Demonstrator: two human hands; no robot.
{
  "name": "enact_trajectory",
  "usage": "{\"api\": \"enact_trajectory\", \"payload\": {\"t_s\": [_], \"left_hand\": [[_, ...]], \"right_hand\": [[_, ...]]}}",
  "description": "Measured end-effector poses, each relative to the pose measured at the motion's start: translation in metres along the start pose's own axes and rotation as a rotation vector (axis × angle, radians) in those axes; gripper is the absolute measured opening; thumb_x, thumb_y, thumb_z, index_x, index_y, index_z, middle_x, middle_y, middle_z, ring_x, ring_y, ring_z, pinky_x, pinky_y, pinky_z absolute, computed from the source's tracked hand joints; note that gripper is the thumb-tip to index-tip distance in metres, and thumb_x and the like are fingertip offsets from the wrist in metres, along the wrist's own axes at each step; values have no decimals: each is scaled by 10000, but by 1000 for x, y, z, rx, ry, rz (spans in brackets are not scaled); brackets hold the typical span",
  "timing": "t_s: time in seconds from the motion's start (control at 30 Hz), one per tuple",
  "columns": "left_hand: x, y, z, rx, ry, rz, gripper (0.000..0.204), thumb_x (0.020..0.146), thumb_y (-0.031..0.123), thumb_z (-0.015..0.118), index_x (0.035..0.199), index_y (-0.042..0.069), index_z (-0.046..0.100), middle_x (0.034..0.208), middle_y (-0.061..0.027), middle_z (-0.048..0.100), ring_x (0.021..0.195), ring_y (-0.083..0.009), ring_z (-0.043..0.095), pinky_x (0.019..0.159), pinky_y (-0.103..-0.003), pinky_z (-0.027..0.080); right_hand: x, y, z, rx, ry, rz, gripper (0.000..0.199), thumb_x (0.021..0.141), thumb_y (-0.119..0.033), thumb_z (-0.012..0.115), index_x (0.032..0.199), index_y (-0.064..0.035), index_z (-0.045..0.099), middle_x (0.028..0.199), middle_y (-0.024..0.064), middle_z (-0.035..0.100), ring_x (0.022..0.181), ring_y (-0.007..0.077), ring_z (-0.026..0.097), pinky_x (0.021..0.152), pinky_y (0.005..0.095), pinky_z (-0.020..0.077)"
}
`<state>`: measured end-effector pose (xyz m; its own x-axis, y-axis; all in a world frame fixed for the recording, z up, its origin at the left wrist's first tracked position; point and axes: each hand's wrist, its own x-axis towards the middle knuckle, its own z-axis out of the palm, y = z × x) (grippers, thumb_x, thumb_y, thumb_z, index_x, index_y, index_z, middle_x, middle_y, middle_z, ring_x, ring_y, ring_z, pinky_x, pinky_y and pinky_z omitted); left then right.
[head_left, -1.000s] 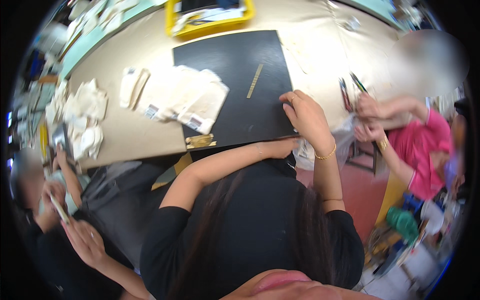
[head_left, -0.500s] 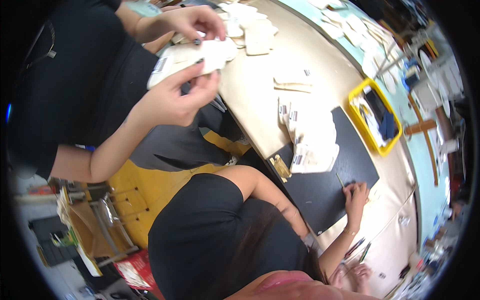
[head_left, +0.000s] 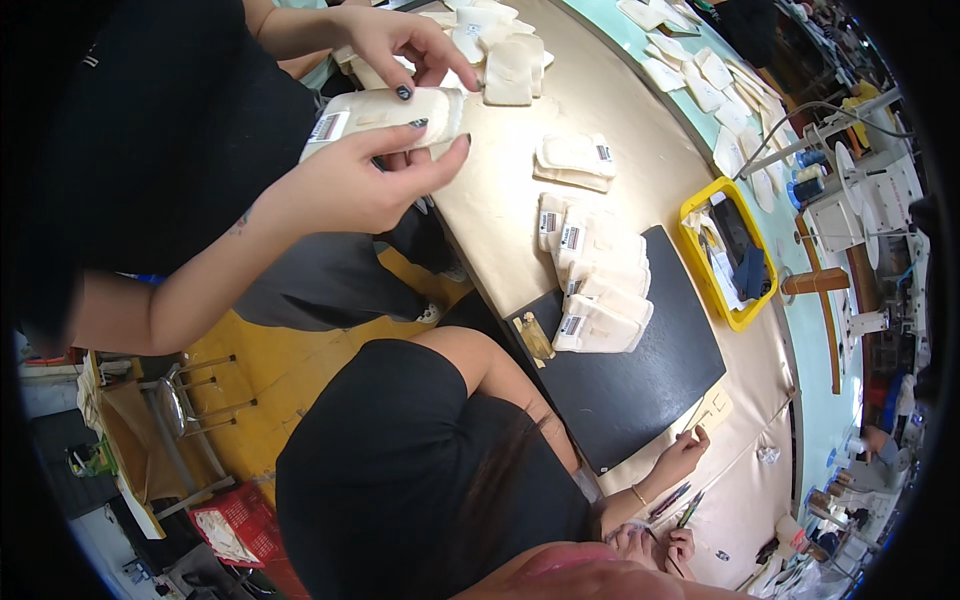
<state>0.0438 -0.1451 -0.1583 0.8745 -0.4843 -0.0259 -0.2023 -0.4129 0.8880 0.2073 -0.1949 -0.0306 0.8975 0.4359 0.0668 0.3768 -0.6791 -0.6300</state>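
Note:
My right hand (head_left: 681,457), with a bracelet at its wrist, has its fingers closed on a thin pen-like tool (head_left: 692,420). The tool's tip lies over a small cream card (head_left: 716,408) beside the black board (head_left: 655,365). My left forearm (head_left: 548,430) runs along the table edge; its hand is hidden behind my body and hair. Several cream fabric pads (head_left: 605,322) with small labels lie overlapped on the board and past its far edge. To my left, a co-worker's two hands (head_left: 370,170) hold another cream pad (head_left: 385,107).
A yellow basket (head_left: 689,250) holds small tools and dark items. More cream pads (head_left: 508,72) are heaped at the far end. Pens (head_left: 690,508) lie right of my hand, beside another person's hands (head_left: 660,546). A stool (head_left: 175,400) stands on the floor at left.
My right hand has drawn back toward me, off the black board to the card. The co-worker's fingers have shifted on their pad. The whole view has shifted slightly.

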Motion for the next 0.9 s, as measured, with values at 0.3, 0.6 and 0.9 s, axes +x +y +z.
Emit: {"api": "enact_trajectory", "payload": {"t_s": [0.3,0.6,0.9], "left_hand": [[-2,3,4,0,-18,-10,166,765,28,601,910,-35,652,1014,-239,606,1054,-387,575,899,-475,456],[-5,8,7,27,-60,-15,168,766,24,595,914,-31,653,1014,-234,606,1048,-383,577,888,-473,455],[-9,14,6,43,-78,-4,171,767,19,589,918,-27,654,1014,-229,607,1042,-379,579,878,-472,454]], "right_hand": [[-10,17,8,97,-80,-7,296,975,-197,636,1198,-2,632,863,73,642,757,150,598,716,294,500],[-3,-72,18,90,-110,-339,280,938,-145,686,1163,15,643,1129,160,625,1062,306,601,944,395,479],[-29,-176,75,-177,-503,-898,1149,567,-342,932,1556,-239,356,1659,155,147,1496,414,212,1173,541,283]]}}
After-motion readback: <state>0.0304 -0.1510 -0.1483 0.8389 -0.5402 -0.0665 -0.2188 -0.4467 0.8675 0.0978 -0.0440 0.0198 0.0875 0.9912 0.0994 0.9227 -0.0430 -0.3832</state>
